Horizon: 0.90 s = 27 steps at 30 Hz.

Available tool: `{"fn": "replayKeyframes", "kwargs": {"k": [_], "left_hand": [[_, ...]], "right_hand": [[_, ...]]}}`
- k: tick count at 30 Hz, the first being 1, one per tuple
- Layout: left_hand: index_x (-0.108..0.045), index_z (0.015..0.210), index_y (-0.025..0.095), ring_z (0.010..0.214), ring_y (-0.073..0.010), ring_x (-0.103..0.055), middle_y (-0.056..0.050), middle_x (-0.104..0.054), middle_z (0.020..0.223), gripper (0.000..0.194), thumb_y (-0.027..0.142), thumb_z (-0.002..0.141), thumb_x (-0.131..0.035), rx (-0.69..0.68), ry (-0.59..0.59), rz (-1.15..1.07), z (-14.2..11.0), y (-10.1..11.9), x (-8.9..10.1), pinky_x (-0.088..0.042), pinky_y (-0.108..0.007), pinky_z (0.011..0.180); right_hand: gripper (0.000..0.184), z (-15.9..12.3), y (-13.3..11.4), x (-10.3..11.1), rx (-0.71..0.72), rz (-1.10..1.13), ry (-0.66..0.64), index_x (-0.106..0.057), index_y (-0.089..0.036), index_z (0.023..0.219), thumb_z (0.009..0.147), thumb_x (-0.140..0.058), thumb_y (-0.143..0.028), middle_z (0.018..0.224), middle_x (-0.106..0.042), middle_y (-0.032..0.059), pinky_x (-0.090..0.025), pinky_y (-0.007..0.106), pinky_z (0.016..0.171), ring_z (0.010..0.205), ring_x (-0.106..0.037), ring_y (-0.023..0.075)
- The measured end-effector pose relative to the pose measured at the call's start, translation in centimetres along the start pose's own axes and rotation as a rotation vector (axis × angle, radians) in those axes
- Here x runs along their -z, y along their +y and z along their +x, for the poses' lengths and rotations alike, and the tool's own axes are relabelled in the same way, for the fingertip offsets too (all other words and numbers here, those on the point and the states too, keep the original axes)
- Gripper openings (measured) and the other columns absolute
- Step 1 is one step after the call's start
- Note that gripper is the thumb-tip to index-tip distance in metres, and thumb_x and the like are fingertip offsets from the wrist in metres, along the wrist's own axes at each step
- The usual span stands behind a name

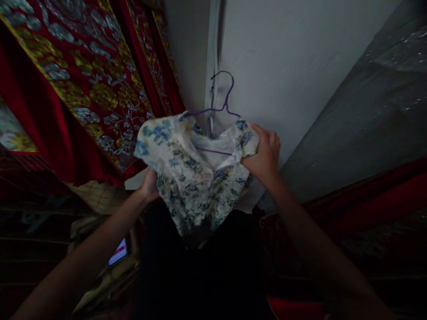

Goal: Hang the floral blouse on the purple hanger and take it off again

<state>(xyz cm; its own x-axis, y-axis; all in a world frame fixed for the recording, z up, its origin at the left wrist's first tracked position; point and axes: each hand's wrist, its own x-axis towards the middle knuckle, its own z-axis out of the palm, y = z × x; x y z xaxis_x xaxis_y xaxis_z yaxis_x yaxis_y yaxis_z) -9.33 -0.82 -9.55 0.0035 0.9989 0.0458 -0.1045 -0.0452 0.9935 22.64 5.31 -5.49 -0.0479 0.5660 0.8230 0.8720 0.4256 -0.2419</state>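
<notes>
A white shirt with a blue floral print (190, 169) hangs on a thin purple wire hanger (227, 104) in front of my body. The hanger's hook stands up above the collar, and its lower bar shows through the neck opening. My right hand (265, 153) grips the shirt at its right shoulder, thumb in front. At the shirt's left side, below the sleeve, my left hand (151, 184) holds the cloth; most of its fingers are hidden behind the fabric. The lower part of the shirt falls into shadow.
Red cloth with gold and silver embroidery (100, 84) hangs at the left. Behind the hanger is a pale wall (283, 58) with a vertical strip. Clear plastic sheeting (367, 102) covers the right side. A lit phone (118, 253) lies at lower left.
</notes>
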Motion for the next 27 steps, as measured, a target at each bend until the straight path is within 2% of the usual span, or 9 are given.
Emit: {"fn": "replayKeyframes", "kwargs": {"k": [3, 5, 7, 13, 16, 20, 22, 24, 27], "left_hand": [[-0.074, 0.110, 0.020, 0.131, -0.0377, -0.062, -0.014, -0.078, 0.115, 0.083, 0.091, 0.073, -0.052, 0.055, -0.029, -0.235, -0.5, -1.6, 0.3, -0.051, -0.052, 0.111], [-0.074, 0.112, 0.021, 0.132, -0.0351, -0.062, -0.010, -0.078, 0.117, 0.064, 0.069, 0.070, -0.078, 0.002, 0.039, -0.266, -0.4, -2.1, -0.5, -0.049, -0.047, 0.114], [-0.074, 0.111, 0.021, 0.130, -0.0325, -0.063, -0.007, -0.078, 0.117, 0.052, 0.045, 0.067, -0.088, -0.064, 0.143, -0.261, -0.2, -2.7, -1.6, -0.047, -0.042, 0.116], [-0.071, 0.105, 0.020, 0.130, -0.0287, -0.064, -0.004, -0.079, 0.111, 0.036, 0.036, 0.073, -0.077, -0.018, 0.388, -0.351, -1.5, -6.1, -3.6, -0.046, -0.042, 0.117], [-0.069, 0.111, 0.022, 0.138, -0.0261, -0.057, -0.003, -0.078, 0.115, 0.040, 0.040, 0.075, -0.076, -0.017, 0.411, -0.382, -2.8, -7.9, -4.2, -0.041, -0.039, 0.121], [-0.070, 0.115, 0.025, 0.146, -0.0258, -0.048, -0.004, -0.074, 0.129, 0.051, 0.061, 0.078, -0.073, -0.043, 0.392, -0.425, -5.2, -10.0, -4.4, -0.038, -0.038, 0.123], [-0.071, 0.117, 0.026, 0.147, -0.0281, -0.047, -0.005, -0.071, 0.134, 0.058, 0.069, 0.079, -0.071, -0.017, 0.365, -0.386, -6.8, -10.6, -4.4, -0.038, -0.039, 0.123], [-0.070, 0.125, 0.028, 0.146, -0.0302, -0.048, -0.005, -0.070, 0.137, 0.062, 0.066, 0.077, -0.076, 0.011, 0.338, -0.309, -8.2, -10.6, -4.7, -0.037, -0.042, 0.124], [-0.065, 0.136, 0.031, 0.146, -0.0301, -0.048, -0.004, -0.069, 0.138, 0.071, 0.051, 0.071, -0.087, 0.032, 0.292, -0.183, -9.5, -9.6, -5.8, -0.031, -0.042, 0.128]], "right_hand": [[0.080, 2.8, 0.9, 0.5, -0.039, -0.088, 0.011, -0.043, -0.021, 0.150, 0.081, -0.072, -0.047, 0.131, -0.052, 0.0202, -0.043, 0.054, 0.101, 0.121, -0.050, 0.0392], [0.080, 4.0, 0.7, 0.4, -0.017, -0.107, -0.025, -0.040, -0.021, 0.152, 0.083, -0.071, -0.048, 0.131, -0.053, 0.0203, -0.044, 0.053, 0.099, 0.121, -0.051, 0.0391], [0.082, 4.2, 0.1, 0.4, 0.003, -0.097, -0.062, -0.038, -0.022, 0.153, 0.082, -0.072, -0.047, 0.131, -0.053, 0.0201, -0.044, 0.053, 0.098, 0.120, -0.052, 0.0396], [0.087, 1.5, -1.2, 1.5, 0.084, 0.024, -0.164, -0.045, -0.022, 0.152, 0.072, -0.078, -0.038, 0.130, -0.054, 0.0169, -0.044, 0.052, 0.102, 0.121, -0.052, 0.0398], [0.091, 0.9, -1.1, 1.9, 0.102, 0.040, -0.181, -0.044, -0.023, 0.154, 0.069, -0.078, -0.032, 0.132, -0.052, 0.0166, -0.041, 0.056, 0.105, 0.125, -0.050, 0.0417], [0.089, -0.8, -0.5, 2.9, 0.080, 0.092, -0.171, -0.045, -0.028, 0.153, 0.070, -0.075, -0.029, 0.141, -0.052, 0.0145, -0.036, 0.062, 0.111, 0.134, -0.046, 0.0431], [0.080, -3.1, -0.3, 3.6, 0.005, 0.194, -0.086, -0.045, -0.029, 0.151, 0.076, -0.072, -0.034, 0.148, -0.050, 0.0128, -0.034, 0.063, 0.114, 0.140, -0.043, 0.0409], [0.072, -6.5, -0.7, 3.8, -0.153, 0.377, 0.028, -0.045, -0.029, 0.150, 0.083, -0.068, -0.040, 0.150, -0.051, 0.0119, -0.037, 0.060, 0.114, 0.141, -0.045, 0.0362], [0.045, -12.4, -2.8, 2.4, -0.519, 0.707, 0.068, -0.059, -0.028, 0.131, 0.092, -0.059, -0.050, 0.127, -0.067, 0.0115, -0.051, 0.050, 0.101, 0.118, -0.064, 0.0296]]}}
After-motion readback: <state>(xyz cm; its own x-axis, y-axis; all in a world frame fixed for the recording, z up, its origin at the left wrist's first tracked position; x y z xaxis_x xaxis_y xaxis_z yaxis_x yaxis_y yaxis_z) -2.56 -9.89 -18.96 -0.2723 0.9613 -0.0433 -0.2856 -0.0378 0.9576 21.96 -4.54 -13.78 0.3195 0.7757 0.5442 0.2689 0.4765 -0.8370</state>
